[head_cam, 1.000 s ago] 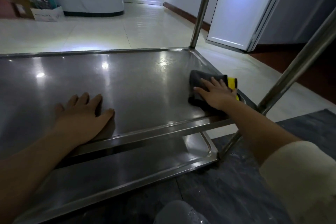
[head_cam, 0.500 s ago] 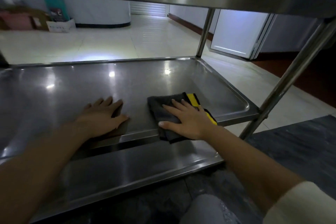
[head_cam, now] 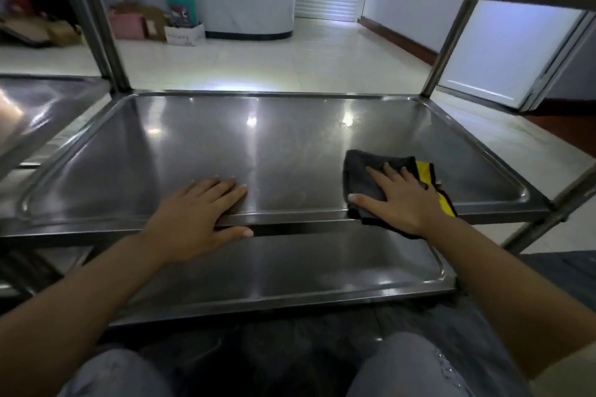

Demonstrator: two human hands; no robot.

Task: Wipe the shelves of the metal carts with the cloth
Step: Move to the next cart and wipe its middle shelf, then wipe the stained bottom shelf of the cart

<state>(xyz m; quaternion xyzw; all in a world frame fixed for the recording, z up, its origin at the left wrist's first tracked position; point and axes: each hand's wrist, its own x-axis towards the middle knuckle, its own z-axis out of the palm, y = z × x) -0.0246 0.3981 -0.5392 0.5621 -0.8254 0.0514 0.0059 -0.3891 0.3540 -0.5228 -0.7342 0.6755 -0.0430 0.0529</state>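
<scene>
Since the left hand point(head_cam: 196, 219) lies flat and holds nothing on the middle shelf's point(head_cam: 290, 145) front lip, probably just bracing the cart, the right hand point(head_cam: 400, 200) presses fingers-spread on the dark yellow-trimmed cloth point(head_cam: 361, 171) near that shelf's front-right corner.

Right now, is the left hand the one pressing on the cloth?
No, the left hand rests flat on the bare middle shelf, while the right hand presses the dark cloth near the front edge.
</scene>
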